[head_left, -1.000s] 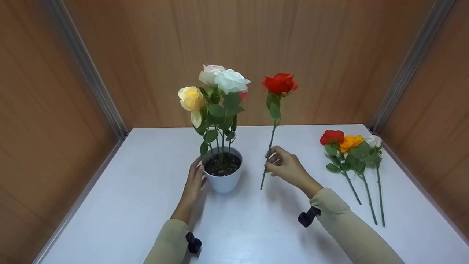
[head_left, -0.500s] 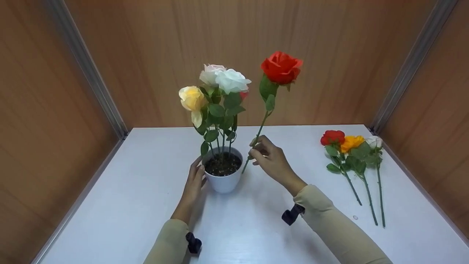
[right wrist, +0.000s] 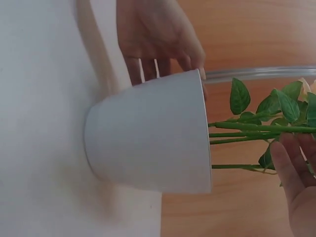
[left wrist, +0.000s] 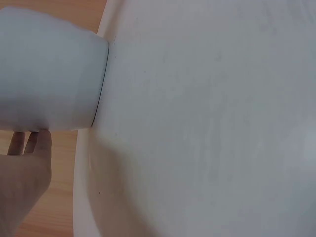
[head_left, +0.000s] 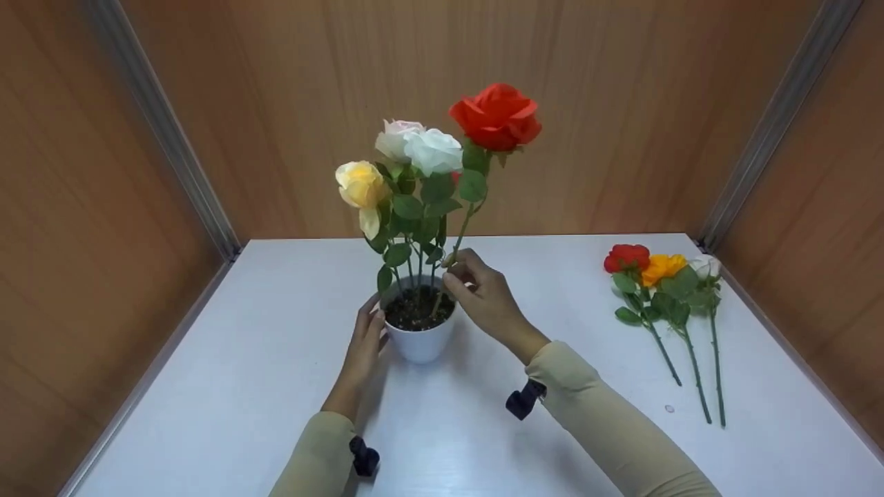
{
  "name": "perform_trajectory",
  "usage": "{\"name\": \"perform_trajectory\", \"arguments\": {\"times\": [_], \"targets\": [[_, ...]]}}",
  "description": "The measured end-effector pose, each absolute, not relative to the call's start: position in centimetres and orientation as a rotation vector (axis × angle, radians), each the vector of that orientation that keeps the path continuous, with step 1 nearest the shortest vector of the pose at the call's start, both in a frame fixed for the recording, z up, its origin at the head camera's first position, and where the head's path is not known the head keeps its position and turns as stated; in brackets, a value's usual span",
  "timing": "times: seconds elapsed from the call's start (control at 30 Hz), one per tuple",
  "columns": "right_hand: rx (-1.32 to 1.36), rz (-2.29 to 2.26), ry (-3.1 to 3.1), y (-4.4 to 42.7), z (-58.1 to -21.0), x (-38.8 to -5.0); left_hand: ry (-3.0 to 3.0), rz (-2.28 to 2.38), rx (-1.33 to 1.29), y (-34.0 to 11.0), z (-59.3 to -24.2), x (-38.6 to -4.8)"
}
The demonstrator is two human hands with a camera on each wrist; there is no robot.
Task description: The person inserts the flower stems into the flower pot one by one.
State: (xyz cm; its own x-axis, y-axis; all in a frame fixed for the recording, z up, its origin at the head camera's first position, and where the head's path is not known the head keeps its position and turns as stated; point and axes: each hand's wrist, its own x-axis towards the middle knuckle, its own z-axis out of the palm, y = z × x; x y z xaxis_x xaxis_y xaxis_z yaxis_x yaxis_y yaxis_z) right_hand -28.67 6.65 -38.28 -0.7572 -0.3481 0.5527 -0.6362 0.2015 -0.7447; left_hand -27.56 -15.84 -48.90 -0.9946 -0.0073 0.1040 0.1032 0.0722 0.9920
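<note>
A white flower pot filled with dark soil stands on the table. Rising from the soil are a yellow rose, a pale pink rose and a white rose, with a bit of a pinkish-red bloom behind. My left hand rests its fingers against the pot's left side. Over the right rim, my right hand pinches the stem of a tall red rose between thumb and fingers. That stem leans right, its lower end at the soil; whether it has entered cannot be told.
At the right of the white table lie another red rose, an orange rose and a second white rose, stems toward me. A small clear disc lies near them. Wooden panels enclose the back and sides.
My right hand has carried the red rose leftward and up, bringing its stem from beside the pot to over the soil. The left hand has stayed against the pot.
</note>
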Motion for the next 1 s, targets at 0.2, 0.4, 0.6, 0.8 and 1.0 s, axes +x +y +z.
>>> {"name": "perform_trajectory", "arguments": {"times": [0.2, 0.4, 0.6, 0.8, 1.0], "targets": [[1.035, 1.389, -2.153, 4.9, -39.7, -29.8, -2.255, -2.068, -0.078, -15.9, -49.4, -27.7], [1.042, 1.282, -2.221, 3.2, -40.2, -30.3, -2.215, -2.097, -0.107, -15.9, -49.4, -27.9], [1.042, 1.358, -2.281, 2.0, -40.7, -30.8, -2.237, -2.052, -0.123, -15.8, -49.4, -27.8], [0.970, 1.355, -2.388, 1.5, -40.9, -30.7, -2.246, -2.048, -0.133, -15.7, -49.4, -27.6], [0.939, 1.343, -2.435, 1.2, -40.8, -30.9, -2.241, -2.055, -0.120, -15.7, -49.2, -27.6]]}}
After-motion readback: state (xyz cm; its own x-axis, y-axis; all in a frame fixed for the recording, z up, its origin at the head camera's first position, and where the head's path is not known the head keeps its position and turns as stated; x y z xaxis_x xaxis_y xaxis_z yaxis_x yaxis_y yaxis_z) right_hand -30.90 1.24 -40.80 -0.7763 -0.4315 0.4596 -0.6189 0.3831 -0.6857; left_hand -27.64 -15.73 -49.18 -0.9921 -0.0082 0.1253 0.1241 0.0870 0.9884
